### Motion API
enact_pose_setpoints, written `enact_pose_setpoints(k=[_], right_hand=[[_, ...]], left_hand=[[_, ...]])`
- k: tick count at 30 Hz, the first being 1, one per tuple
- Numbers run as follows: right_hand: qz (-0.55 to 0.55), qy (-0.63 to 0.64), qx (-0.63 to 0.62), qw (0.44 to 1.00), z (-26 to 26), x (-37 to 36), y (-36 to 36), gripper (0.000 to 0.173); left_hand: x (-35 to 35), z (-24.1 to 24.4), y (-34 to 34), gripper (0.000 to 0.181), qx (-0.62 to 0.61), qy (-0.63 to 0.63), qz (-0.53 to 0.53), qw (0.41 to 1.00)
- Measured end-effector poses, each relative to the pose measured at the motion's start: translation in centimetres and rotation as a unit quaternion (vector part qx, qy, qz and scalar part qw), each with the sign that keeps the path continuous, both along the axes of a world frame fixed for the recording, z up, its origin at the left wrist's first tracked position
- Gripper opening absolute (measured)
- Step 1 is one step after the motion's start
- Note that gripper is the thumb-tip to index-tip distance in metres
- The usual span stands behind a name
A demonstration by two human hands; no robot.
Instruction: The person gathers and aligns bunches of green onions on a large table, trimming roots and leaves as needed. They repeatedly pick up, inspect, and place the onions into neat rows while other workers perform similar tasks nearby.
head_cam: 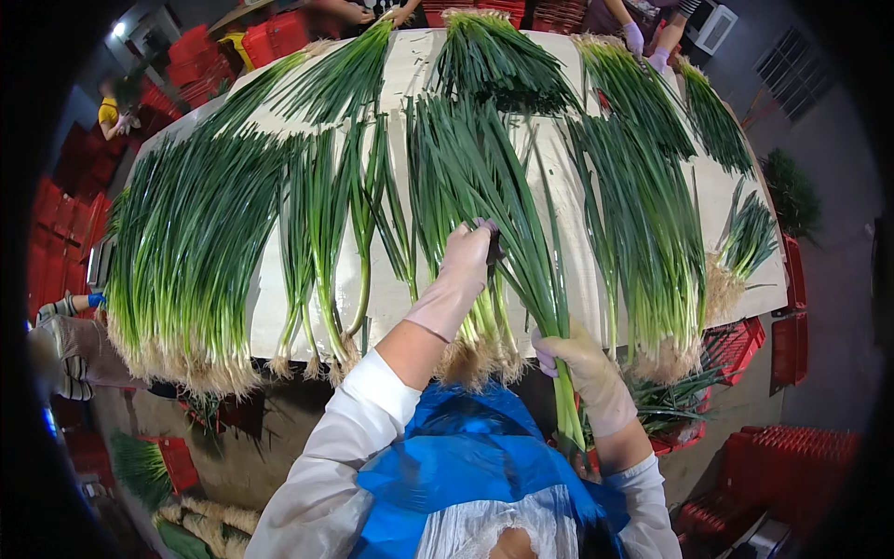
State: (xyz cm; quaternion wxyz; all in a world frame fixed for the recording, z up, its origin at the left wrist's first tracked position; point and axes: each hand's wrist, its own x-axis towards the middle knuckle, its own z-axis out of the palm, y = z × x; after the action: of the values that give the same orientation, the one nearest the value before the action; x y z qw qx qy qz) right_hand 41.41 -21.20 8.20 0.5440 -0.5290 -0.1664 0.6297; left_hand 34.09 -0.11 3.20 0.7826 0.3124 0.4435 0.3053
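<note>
My right hand, in a thin pale glove, is closed around the lower stalks of a bunch of long green leafy stalks, like garlic greens or leeks. The bunch slants up and left over the table. My left hand, gloved too, is at the leaves midway along the bunch; its fingertips are partly hidden, so its hold cannot be told. Beneath it, more rooted stalks lie with roots at the near table edge. Thin loose groups lie to the left.
A wide pile of stalks covers the pale table at left, another lies right. More bunches line the far side, where other people's gloved hands work. Red crates stand around; a person's sleeve shows at left.
</note>
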Motion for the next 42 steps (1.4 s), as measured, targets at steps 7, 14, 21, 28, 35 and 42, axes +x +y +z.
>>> enact_pose_setpoints(k=[7, 14, 21, 28, 35, 42], right_hand=[[-0.018, -0.028, -0.043, 0.999, 2.5, 0.1, -0.5, 0.017], [-0.005, -0.108, -0.049, 0.993, 6.7, 5.9, -8.4, 0.032], [-0.242, -0.210, -0.013, 0.947, 10.0, 20.4, -15.7, 0.035], [-0.351, -0.464, -0.120, 0.804, 11.6, 45.7, -20.6, 0.051], [-0.323, -0.503, -0.039, 0.801, 1.0, 52.3, -15.9, 0.055], [-0.025, -0.347, -0.034, 0.937, -0.7, 23.8, -1.2, 0.059]], left_hand=[[0.3, 0.1, 4.8, 0.023, 0.278, 0.244, -0.037, 0.928], [-4.0, 2.4, 11.8, 0.032, 0.249, 0.104, 0.061, 0.961], [-12.1, -0.8, 8.8, 0.022, 0.190, 0.159, 0.108, 0.963], [-18.9, -1.3, 3.2, 0.035, 0.420, 0.457, -0.106, 0.777], [-27.5, -0.2, -4.7, 0.040, 0.178, 0.322, 0.132, 0.921], [-17.0, 1.6, -9.3, 0.043, 0.211, 0.352, -0.101, 0.906]])
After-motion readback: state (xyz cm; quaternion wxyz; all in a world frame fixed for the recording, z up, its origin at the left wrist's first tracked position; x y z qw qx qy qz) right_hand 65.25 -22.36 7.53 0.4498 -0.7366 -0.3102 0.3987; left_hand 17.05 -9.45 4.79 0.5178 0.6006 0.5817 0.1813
